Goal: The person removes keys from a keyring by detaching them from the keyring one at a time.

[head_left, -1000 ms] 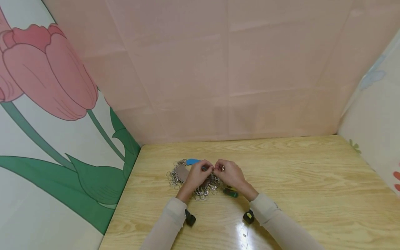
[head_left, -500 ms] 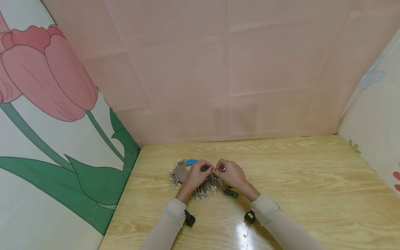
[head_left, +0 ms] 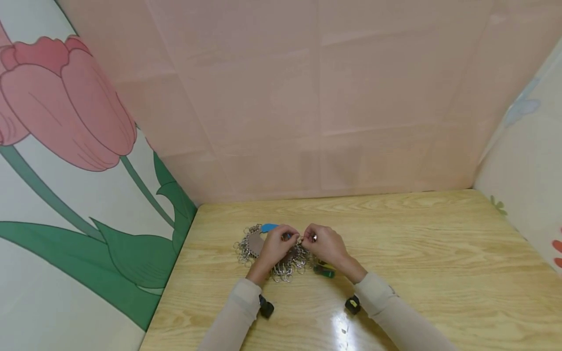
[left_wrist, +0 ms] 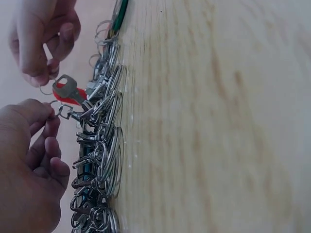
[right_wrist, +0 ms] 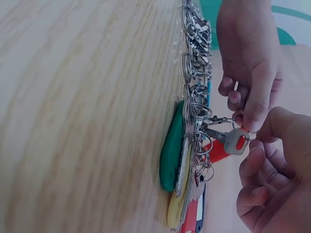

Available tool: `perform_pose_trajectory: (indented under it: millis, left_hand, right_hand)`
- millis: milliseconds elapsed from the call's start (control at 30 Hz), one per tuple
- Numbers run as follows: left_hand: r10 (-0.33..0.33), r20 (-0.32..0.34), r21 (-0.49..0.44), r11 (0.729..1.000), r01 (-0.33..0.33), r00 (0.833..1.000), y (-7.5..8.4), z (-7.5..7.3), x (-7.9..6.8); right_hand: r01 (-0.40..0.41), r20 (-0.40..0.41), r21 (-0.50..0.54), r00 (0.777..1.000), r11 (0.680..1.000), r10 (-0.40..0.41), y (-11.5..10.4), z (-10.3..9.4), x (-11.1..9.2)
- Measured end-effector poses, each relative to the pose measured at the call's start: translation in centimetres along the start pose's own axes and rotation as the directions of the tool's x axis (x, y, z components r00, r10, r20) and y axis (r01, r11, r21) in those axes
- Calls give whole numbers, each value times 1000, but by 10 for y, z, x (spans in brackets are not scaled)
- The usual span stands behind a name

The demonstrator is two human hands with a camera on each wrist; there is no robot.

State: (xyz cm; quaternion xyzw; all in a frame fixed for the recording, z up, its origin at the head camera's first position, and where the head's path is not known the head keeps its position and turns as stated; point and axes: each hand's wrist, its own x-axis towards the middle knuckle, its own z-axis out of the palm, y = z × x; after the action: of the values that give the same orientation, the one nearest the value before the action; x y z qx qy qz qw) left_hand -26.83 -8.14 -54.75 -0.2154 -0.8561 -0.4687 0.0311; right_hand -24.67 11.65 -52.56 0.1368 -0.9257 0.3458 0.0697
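Observation:
My left hand (head_left: 275,247) and right hand (head_left: 326,244) meet over a brown disc (head_left: 256,243) ringed with several metal clips and rings. Between them a grey key (right_wrist: 236,141) hangs on a thin split ring (left_wrist: 46,89). In the right wrist view, the fingertips of my right hand pinch that ring beside the key's head. My left thumb and finger pinch the ring end of a small swivel clasp (left_wrist: 65,111). A red tag (left_wrist: 70,94) shows behind the key. Whether the split ring and the clasp are linked is hidden by the fingertips.
A green-handled piece (right_wrist: 172,150) and a yellow one (right_wrist: 177,208) lie beside the clips, under my right hand. A blue piece (head_left: 269,227) lies behind my left hand. The wooden tabletop (head_left: 417,253) ends at a pink wall covering (head_left: 351,146).
My right hand and forearm have shifted very slightly to the right, with the fingertips a little farther from my left ones. Both hands keep their pinch.

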Motion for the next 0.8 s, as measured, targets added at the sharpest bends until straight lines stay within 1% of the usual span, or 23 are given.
perform_pose_trajectory:
  millis: [300,533,633,800]
  left_hand:
    - [27,-5,21,999,-27,1000,0,0,0]
    - [21,-6,24,1000,-20,1000,1,-1,-1]
    - [10,-11,19,1000,-10,1000,2,-1,-1]
    - [6,-15,17,1000,-5,1000,3,-1,-1]
  right_hand:
    - [68,-23,-48,997,997,-69,1,-3,-3]
    - [109,-46,-69,993,992,-112,4,-6,-6]
    - [118,-57,-75,991,990,-122,4,-9,-7]
    - [112,-56,-77,992,991,-117,3,-16,-9]
